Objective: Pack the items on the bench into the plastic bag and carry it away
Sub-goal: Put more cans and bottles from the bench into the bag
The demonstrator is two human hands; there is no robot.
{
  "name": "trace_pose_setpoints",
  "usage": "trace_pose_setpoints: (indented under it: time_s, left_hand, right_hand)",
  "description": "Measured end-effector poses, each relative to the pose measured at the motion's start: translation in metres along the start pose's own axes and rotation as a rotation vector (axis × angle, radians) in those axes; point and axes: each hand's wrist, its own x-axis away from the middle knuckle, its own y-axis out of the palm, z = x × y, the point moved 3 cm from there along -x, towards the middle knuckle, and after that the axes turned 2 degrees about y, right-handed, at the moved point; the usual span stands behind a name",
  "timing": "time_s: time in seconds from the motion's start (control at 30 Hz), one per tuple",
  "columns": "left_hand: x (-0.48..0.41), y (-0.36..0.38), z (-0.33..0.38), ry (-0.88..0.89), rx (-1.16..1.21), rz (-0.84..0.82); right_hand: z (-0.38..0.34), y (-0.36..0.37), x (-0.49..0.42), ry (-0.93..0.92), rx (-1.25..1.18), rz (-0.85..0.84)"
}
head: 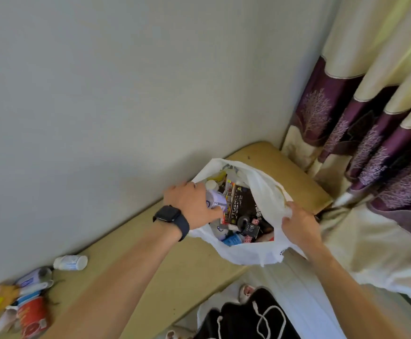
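A white plastic bag (260, 253) stands open on the tan bench (175, 272), holding a dark packet, a small black device and several other items. My left hand (189, 204), with a dark watch on the wrist, grips a white and purple can (44, 202) at the bag's mouth. My right hand (299, 225) pinches the bag's near right rim and holds it open. At the bench's left end lie a white pill bottle (70, 263) and a heap of packets (16, 307), among them a red one.
A grey wall runs behind the bench. Purple and cream curtains (370, 133) hang to the right, close to the bag. Below the bench's front edge I see dark shorts with a white drawstring (253, 314) and slippered feet on a pale floor.
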Motion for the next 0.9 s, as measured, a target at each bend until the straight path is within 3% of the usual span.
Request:
trace_pose_setpoints:
  time_s: [0.1,0.2,0.4,0.67,0.9]
  left_hand:
    - [-0.034,0.036,0.019,-0.035,-0.156,-0.156]
    - [-0.054,0.061,0.025,-0.045,-0.180,-0.235]
    - [-0.060,0.084,0.027,-0.025,0.114,-0.261]
    - [-0.036,0.100,0.007,-0.061,0.466,-0.178]
    - [-0.005,0.069,0.008,0.084,0.136,-0.069]
  right_hand:
    - [-0.002,-0.007,0.009,-0.052,-0.108,0.151]
    - [-0.005,-0.017,0.020,-0.109,-0.132,0.180]
    - [-0.002,-0.020,0.028,-0.142,-0.138,0.168]
    - [-0.013,-0.018,0.032,-0.193,-0.081,0.124]
    - [-0.015,-0.004,0.044,-0.281,-0.007,0.159]
